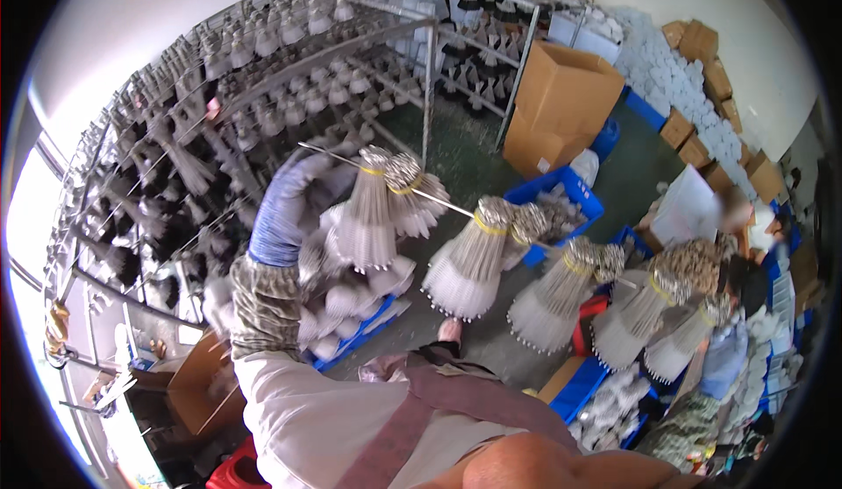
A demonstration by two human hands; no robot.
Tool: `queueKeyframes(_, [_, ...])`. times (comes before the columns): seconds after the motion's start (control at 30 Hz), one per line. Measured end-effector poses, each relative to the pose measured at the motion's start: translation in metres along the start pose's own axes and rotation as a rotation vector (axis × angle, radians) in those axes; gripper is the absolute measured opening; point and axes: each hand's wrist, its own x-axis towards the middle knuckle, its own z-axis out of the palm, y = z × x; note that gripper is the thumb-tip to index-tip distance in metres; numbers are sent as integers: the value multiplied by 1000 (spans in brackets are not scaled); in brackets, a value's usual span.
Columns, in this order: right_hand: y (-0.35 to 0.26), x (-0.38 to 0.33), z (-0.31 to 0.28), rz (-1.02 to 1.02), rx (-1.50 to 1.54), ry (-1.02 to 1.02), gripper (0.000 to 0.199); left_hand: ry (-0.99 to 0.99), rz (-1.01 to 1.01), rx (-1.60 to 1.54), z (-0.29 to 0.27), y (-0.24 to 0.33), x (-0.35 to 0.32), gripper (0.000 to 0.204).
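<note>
A long thin metal rod [448,202] slants from upper left to lower right in front of me. Several flared bundles of pale grey-white strands [467,261] hang along it, tied with yellow bands near their tops and edged with small white tips. My left arm, in a camouflage sleeve and blue cuff, stretches out to the rod's left end. There my grey-gloved left hand [321,173] is closed around the rod beside the first bundle [365,217]. My right arm's blue cuff [724,362] shows behind the rightmost bundles [677,344]; the right hand's fingers are hidden there.
Metal racks [430,85] full of similar bundles stand left and ahead. Brown cardboard boxes [561,94], a blue crate [583,191] and a heap of white pieces [675,90] lie beyond. Blue bins with pale items [610,406] sit close below. Another person [745,217] is at far right.
</note>
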Motion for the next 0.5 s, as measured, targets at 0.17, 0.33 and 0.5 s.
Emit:
queueKeyframes(0.17, [6, 84, 34, -3, -129, 83, 33, -60, -132, -111, 29, -81, 167, 28])
queueKeyframes(0.33, [47, 176, 48, -38, -317, 433, 34, -96, -269, -74, 61, -155, 331, 22])
queueKeyframes(0.5, [134, 275, 21, 21, -281, 431, 31, -13, -378, 91, 85, -245, 494, 14])
